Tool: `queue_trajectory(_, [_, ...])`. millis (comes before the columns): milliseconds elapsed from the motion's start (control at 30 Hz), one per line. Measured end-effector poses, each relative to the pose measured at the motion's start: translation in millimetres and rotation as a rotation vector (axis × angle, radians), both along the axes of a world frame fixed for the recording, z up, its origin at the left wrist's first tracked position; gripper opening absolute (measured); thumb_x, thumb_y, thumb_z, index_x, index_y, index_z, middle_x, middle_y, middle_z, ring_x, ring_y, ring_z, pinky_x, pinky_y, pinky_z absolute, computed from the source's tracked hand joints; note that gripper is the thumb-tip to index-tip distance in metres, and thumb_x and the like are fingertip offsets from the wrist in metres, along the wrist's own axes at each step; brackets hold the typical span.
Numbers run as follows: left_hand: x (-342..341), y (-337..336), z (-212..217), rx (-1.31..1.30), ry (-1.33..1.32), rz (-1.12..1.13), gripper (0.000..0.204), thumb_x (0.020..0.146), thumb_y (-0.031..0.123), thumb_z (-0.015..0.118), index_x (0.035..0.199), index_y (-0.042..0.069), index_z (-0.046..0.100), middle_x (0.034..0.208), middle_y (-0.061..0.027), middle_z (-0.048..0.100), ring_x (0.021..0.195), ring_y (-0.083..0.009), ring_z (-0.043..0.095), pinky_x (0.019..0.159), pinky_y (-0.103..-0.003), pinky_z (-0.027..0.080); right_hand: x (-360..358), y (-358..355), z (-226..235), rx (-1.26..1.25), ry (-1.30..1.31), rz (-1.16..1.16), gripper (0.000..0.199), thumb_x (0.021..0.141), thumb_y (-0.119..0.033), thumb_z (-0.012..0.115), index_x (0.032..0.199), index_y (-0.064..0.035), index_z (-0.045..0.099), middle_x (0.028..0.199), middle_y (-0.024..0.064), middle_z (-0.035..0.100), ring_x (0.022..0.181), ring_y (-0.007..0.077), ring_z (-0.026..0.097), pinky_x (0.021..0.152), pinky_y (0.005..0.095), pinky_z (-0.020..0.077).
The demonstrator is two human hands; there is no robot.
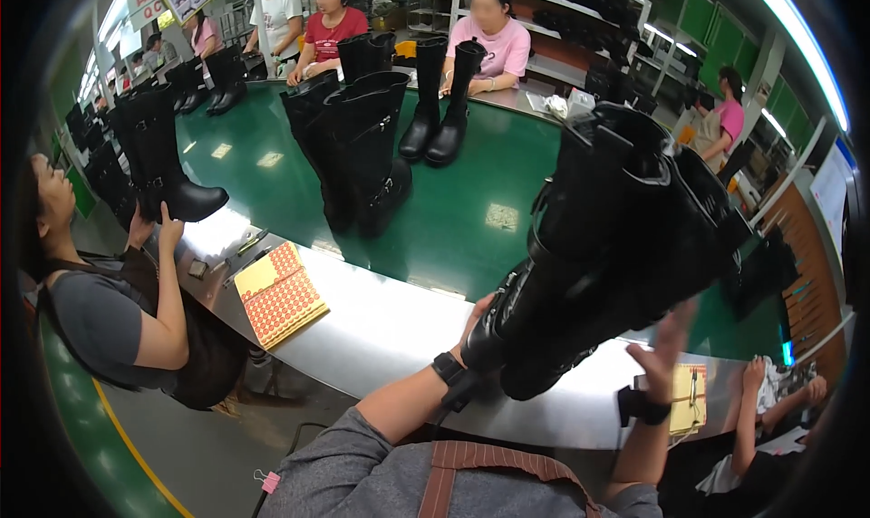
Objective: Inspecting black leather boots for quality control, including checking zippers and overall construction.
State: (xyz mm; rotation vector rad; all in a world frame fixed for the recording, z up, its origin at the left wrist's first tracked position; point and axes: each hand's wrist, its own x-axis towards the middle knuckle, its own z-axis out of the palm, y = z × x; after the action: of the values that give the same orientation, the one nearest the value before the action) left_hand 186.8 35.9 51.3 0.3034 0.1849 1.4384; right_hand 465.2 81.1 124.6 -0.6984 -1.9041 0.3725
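A pair of tall black buckled boots (580, 246) is raised in front of me, over the metal edge of the table. My left hand (475, 326) is closed against the lower part of the left boot; most of its fingers are hidden behind the leather. Beside the other boot, my right hand (669, 348) has its fingers stretched out. It is slightly blurred, and whether it touches the boot I cannot tell. Another black pair (362, 155) stands farther off on the green table surface (462, 237).
A patterned yellow-and-red notebook (281, 293) lies on the metal edge (381, 305), with pens near it. At left a co-worker holds a black boot (177, 178). More boots (439, 110) stand across the table, where people sit. Yellow papers (689, 398) lie by my right wrist.
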Motion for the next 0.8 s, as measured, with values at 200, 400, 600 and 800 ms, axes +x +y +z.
queue_trajectory(200, [6,0,-23,-0.052,-0.217,-0.437,0.039,0.094,0.03,0.047,0.121,0.004,0.057,0.111,-0.0138,0.066,0.096,-0.0246,0.067,0.09,-0.041,0.053,3,-16,198,0.256,-0.119,0.045,0.131,0.055,-0.061,0.082,0.151,-0.0072,0.009,0.152,0.0226,0.02,0.143,0.0338,0.018,0.113,0.0524,0.013])
queue_trajectory(400, [14,3,-47,-0.057,-0.294,-0.748,0.041,0.093,0.026,0.047,0.124,0.0,0.054,0.114,-0.0161,0.065,0.1,-0.024,0.066,0.093,-0.039,0.053,-41,-28,245,0.232,-0.852,0.168,0.121,0.055,-0.035,0.085,0.149,-0.0021,0.015,0.143,0.0231,0.039,0.135,0.0344,0.036,0.111,0.0425,0.0252])
queue_trajectory(600, [25,-4,-29,0.369,0.136,-0.527,0.043,0.1,0.026,0.041,0.134,0.001,0.044,0.13,-0.0135,0.055,0.113,-0.0196,0.059,0.101,-0.029,0.046,-71,-29,252,-0.162,-0.646,0.218,0.044,0.059,-0.009,0.076,0.098,0.0033,0.061,0.085,0.0038,0.065,0.078,0.0092,0.062,0.075,0.0232,0.0477])
queue_trajectory(800, [11,13,-38,0.152,0.077,-0.357,0.054,0.1,0.042,0.037,0.142,0.008,0.035,0.14,-0.0108,0.045,0.127,-0.0188,0.045,0.106,-0.032,0.037,-96,40,250,-0.275,-0.471,0.095,0.034,0.071,-0.009,0.076,0.1,0.0029,0.063,0.085,0.0001,0.065,0.078,0.006,0.059,0.072,0.0218,0.0476])
